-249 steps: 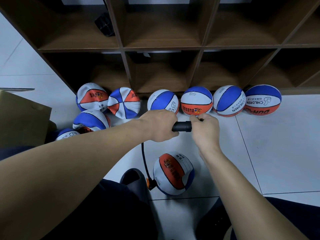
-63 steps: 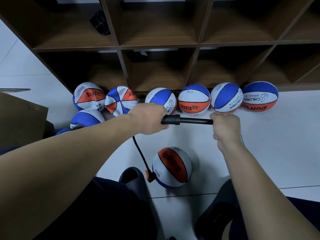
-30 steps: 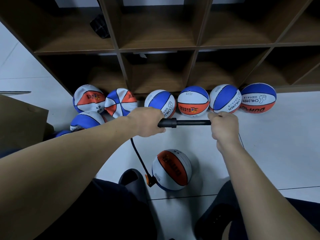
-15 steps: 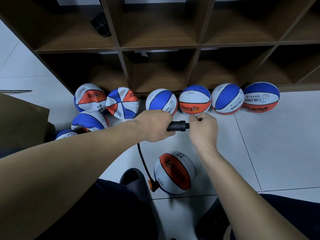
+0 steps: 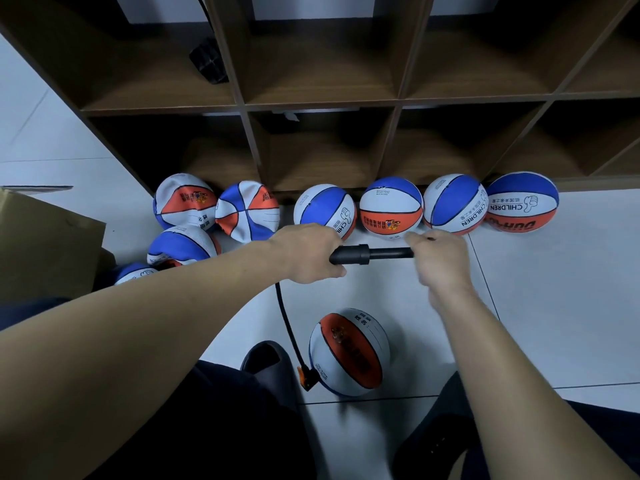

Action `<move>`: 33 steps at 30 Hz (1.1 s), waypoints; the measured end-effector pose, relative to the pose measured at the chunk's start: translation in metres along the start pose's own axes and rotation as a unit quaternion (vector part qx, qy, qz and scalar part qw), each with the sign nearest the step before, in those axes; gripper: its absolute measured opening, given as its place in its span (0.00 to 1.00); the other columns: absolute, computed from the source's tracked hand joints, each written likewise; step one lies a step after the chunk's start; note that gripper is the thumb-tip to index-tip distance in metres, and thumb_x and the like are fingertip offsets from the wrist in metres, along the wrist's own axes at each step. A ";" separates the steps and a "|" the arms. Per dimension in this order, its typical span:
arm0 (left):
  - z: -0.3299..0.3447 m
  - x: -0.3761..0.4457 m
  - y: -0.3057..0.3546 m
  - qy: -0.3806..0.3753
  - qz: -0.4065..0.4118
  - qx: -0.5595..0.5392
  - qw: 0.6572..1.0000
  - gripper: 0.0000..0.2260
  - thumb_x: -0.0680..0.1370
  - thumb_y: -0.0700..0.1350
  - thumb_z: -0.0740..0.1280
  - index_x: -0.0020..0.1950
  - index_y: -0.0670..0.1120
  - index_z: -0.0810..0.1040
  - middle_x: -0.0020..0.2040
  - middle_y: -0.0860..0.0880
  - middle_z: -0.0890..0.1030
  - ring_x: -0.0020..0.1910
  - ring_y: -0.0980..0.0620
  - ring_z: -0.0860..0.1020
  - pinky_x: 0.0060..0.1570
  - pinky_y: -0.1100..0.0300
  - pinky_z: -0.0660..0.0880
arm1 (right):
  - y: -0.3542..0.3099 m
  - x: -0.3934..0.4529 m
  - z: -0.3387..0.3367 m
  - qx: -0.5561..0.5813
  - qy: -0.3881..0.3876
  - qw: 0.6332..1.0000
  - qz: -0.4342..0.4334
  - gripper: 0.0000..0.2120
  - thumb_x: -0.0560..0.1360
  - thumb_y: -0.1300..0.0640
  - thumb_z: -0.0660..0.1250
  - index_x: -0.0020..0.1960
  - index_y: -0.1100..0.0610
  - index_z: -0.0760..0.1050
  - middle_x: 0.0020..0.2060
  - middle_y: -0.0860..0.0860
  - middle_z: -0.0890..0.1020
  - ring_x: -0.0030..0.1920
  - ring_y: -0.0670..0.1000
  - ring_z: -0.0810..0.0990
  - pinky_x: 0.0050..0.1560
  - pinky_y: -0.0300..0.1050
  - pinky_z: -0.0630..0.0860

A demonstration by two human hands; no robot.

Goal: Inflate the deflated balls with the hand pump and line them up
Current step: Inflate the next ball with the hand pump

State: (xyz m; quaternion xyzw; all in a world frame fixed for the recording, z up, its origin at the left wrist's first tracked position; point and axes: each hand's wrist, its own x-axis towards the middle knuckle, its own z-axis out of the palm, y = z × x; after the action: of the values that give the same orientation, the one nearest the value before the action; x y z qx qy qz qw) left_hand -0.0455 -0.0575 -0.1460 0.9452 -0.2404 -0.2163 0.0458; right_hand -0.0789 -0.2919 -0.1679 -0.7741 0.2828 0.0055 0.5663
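My left hand (image 5: 311,252) grips the barrel of a black hand pump (image 5: 353,254), held level above the floor. My right hand (image 5: 438,259) grips the pump's handle, with a short piece of the rod showing between my hands. A black hose (image 5: 285,322) runs down from the pump to an orange connector (image 5: 307,377) at a blue, white and orange ball (image 5: 349,351) on the floor between my legs. Several round balls (image 5: 391,207) stand in a row along the shelf's foot. Crumpled, deflated balls (image 5: 247,211) lie at the left.
A dark wooden cubby shelf (image 5: 325,102) fills the back, with a black object (image 5: 207,64) in an upper cell. A cardboard box (image 5: 45,244) stands at the left. My dark slipper (image 5: 266,362) rests beside the hose connector. White tiles spread to the right.
My right hand has pulled the handle a little out to the right since half a second ago, when the pump was pushed in. The ball on the floor looks rounder than at the start.
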 end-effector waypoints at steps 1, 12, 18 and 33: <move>-0.001 0.000 -0.004 0.002 -0.005 0.012 1.000 0.15 0.81 0.61 0.68 0.44 0.52 0.76 0.38 0.52 0.79 0.38 0.49 0.79 0.39 0.52 0.78 | -0.001 0.005 -0.010 0.015 0.009 1.000 0.010 0.14 0.76 0.57 0.74 0.38 0.56 0.70 0.30 0.51 0.65 0.34 0.54 0.61 0.35 0.46 0.59; -0.003 -0.003 0.003 0.045 -0.011 0.043 0.998 0.14 0.83 0.60 0.66 0.43 0.53 0.76 0.38 0.51 0.79 0.38 0.49 0.79 0.35 0.55 0.72 | 0.002 -0.013 0.018 0.004 0.065 0.998 -0.025 0.19 0.75 0.61 0.68 0.33 0.54 0.60 0.24 0.44 0.60 0.33 0.54 0.59 0.36 0.48 0.59; 0.000 -0.003 0.007 0.055 0.000 0.029 0.998 0.13 0.82 0.59 0.66 0.45 0.52 0.78 0.36 0.52 0.78 0.36 0.50 0.78 0.37 0.53 0.78 | 0.000 -0.029 0.044 -0.019 0.049 0.997 -0.058 0.17 0.79 0.56 0.68 0.34 0.54 0.66 0.27 0.46 0.70 0.32 0.54 0.67 0.36 0.49 0.67; -0.005 0.005 0.009 0.016 0.012 -0.022 1.000 0.15 0.82 0.60 0.69 0.42 0.52 0.75 0.36 0.52 0.77 0.35 0.52 0.76 0.34 0.56 0.72 | -0.011 -0.009 0.018 -0.011 0.009 0.999 -0.035 0.17 0.78 0.53 0.74 0.35 0.58 0.74 0.27 0.46 0.70 0.33 0.51 0.67 0.37 0.45 0.66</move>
State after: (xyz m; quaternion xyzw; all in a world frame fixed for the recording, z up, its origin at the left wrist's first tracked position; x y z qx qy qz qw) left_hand -0.0434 -0.0674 -0.1415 0.9445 -0.2457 -0.2056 0.0732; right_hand -0.0760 -0.2697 -0.1617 -0.7898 0.2603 -0.0185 0.5551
